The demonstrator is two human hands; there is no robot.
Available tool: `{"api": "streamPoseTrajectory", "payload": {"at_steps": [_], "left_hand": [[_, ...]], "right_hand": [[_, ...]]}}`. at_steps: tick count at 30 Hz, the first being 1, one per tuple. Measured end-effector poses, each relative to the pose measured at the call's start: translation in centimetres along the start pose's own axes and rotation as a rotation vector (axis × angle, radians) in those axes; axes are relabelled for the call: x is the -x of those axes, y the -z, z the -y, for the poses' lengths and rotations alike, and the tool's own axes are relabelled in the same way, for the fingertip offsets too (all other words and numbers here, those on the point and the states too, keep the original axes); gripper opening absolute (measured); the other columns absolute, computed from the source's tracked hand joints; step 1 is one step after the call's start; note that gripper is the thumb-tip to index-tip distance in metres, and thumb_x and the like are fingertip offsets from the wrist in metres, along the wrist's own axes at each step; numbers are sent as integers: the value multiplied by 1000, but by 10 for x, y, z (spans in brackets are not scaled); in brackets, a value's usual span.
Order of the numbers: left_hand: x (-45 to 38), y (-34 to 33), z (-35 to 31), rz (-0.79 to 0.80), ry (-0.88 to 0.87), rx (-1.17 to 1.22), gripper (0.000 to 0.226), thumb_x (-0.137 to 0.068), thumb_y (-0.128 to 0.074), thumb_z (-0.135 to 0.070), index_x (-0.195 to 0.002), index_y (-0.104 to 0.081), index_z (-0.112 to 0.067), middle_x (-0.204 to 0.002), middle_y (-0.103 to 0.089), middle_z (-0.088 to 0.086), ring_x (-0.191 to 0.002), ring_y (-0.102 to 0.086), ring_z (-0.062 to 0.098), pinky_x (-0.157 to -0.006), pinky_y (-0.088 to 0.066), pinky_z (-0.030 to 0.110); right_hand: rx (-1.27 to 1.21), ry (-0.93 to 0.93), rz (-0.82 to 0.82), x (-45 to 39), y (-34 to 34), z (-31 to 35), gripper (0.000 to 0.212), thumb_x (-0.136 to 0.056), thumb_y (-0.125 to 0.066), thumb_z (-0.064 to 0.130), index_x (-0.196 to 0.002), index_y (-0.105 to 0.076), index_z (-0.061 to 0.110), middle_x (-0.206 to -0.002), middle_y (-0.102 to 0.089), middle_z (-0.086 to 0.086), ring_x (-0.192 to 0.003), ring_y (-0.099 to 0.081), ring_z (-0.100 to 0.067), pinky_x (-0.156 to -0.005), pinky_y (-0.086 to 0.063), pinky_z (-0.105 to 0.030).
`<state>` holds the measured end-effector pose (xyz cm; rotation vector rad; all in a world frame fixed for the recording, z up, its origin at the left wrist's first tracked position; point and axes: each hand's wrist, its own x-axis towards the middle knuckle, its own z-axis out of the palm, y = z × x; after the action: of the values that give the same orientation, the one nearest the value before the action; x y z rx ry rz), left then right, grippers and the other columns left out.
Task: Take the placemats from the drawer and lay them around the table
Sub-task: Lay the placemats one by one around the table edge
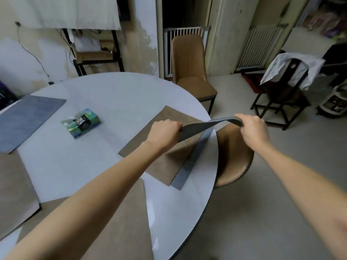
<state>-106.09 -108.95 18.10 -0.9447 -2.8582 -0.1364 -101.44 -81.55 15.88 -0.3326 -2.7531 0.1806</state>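
Over the round white table (112,87), a brown placemat (161,156) lies under the left hand (163,133), which with the right hand (252,128) clamps a bowed grey placemat (195,128) stretched between them, tissue pack (81,123) left.

Brown placemat (165,158) partly hidden beneath left forearm; near placemat (120,222) and left-hand placemat (15,194) cropped by frame edges.

Room's looking pretty dim and flat, my arms are casting soft shadows, glare is streaking the table (112,91) edge, and the wide-angle lens is bending everything, slightly blurry.
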Motion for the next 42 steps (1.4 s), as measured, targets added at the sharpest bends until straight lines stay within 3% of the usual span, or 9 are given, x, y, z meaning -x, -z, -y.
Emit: {"api": "streamPoseTrajectory", "payload": {"at_steps": [5, 8, 11, 16, 19, 25, 32, 38, 42], "left_hand": [[-66, -3, -91, 111, 54, 34, 12, -88, -51, -22, -78, -50, -14, -77, -53, 5, -69, -53, 28, -59, -36, 30], [-123, -15, -156, 107, 54, -36, 12, -86, -56, -20, -94, -62, -13, -85, -60, 7, -75, -59, 29, -62, -40, 29], [-188, -35, -219, 101, 39, -66, 26, -95, -46, -15, -115, -63, -13, -110, -65, 9, -101, -63, 32, -73, -44, 34], [-263, -56, -286, 26, 29, -104, 32, -99, -40, -21, -120, -65, -21, -115, -67, 7, -105, -63, 30, -78, -46, 33], [-301, -61, -291, -7, 70, -99, 31, -99, -42, -24, -122, -63, -24, -116, -66, 6, -106, -63, 29, -80, -47, 33], [-389, -95, -284, -49, 140, -24, 29, -100, -40, -21, -114, -66, -22, -111, -68, 9, -100, -65, 29, -81, -52, 34], [-534, -133, -268, 59, 208, 45, 32, -99, -38, -9, -118, -62, -17, -113, -67, 10, -100, -64, 32, -87, -53, 40], [-613, -124, -211, 22, 264, -28, 30, -101, -39, -17, -123, -59, -21, -113, -67, 7, -96, -65, 26, -71, -42, 29], [-645, -122, -156, -94, 433, -40, 30, -101, -39, -19, -125, -56, -23, -115, -66, 8, -101, -64, 30, -86, -50, 39]], "right_hand": [[28, -1, -41, -21, 31, -98, 51, -81, -48, -9, -126, -59, 13, -118, -64, -18, -102, -61, -42, -86, -50, -46], [52, -32, -57, -38, 46, -170, 47, -81, -50, -8, -122, -61, 12, -115, -65, -18, -100, -62, -42, -81, -49, -45], [70, -50, -37, -52, 51, -247, 43, -80, -48, -8, -115, -62, 11, -110, -67, -18, -98, -62, -40, -79, -52, -44], [80, -48, 45, -73, 39, -338, 33, -86, -48, -3, -109, -65, 13, -101, -69, -16, -93, -62, -39, -75, -52, -42], [53, -27, 76, -104, 24, -366, 24, -89, -53, 4, -107, -66, 15, -93, -69, -17, -87, -63, -39, -74, -54, -44], [23, 23, 150, -194, -14, -396, 33, -87, -49, -1, -110, -67, 14, -97, -67, -20, -92, -61, -40, -75, -52, -43], [106, 158, 285, -336, -50, -418, 29, -91, -47, 2, -110, -65, 15, -99, -68, -14, -91, -65, -34, -76, -56, -42], [135, 270, 322, -454, -81, -415, 29, -94, -48, 8, -118, -63, 17, -106, -68, -11, -96, -64, -32, -81, -54, -39], [91, 332, 296, -543, -122, -389, 28, -95, -49, 11, -118, -62, 20, -104, -69, -10, -96, -64, -31, -83, -54, -42]]}}
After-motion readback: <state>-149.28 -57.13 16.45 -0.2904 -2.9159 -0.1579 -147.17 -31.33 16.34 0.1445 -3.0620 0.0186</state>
